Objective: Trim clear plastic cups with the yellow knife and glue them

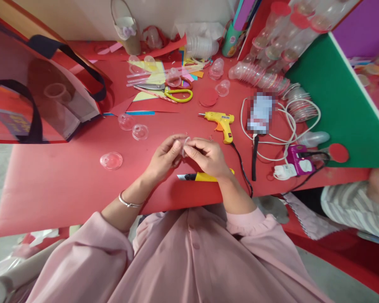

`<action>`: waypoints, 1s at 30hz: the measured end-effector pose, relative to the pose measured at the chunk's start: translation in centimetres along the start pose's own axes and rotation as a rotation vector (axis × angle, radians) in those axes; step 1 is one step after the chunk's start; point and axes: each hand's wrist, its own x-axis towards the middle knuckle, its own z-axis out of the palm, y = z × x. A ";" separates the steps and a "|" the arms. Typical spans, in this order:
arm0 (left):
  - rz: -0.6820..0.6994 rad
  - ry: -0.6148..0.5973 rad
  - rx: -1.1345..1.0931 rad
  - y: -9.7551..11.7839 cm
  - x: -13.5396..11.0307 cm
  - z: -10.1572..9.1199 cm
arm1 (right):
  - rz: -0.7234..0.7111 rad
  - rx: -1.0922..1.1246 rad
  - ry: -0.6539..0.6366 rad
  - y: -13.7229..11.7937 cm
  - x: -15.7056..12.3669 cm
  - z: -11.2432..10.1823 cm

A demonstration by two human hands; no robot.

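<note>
Between my hands is a small clear plastic lid [185, 147], seen nearly edge-on and partly covered by fingers. My left hand [166, 156] pinches it from the left; my right hand [206, 155] grips it from the right with thumb and fingers. Below them on the red table lies a yellow-and-black utility knife [200, 176], its far end partly behind my right wrist. A yellow glue gun [220, 123] rests just beyond my right hand. Left of my hands sit clear domed lids, one [140, 132] close by and another [111, 160] nearer the table's left side.
Scissors [167, 89] lie among paper strips and straws at the back. A phone [261, 112], white cables and a purple power adapter [300, 160] occupy the right, beside a green panel [344, 105]. A large bag [41, 88] stands left. Another person's striped sleeve [356, 206] shows at right.
</note>
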 end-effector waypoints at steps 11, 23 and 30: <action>0.021 0.026 0.017 0.5 -0.2 0.2 | 0.079 0.086 -0.027 0.0 -0.1 -0.3; 0.036 0.063 0.052 0.8 -0.2 0.4 | 0.049 0.004 0.005 0.1 -0.2 -0.3; 0.134 0.111 0.168 1.5 -0.2 0.7 | 0.047 -0.047 0.022 0.0 -0.2 -0.4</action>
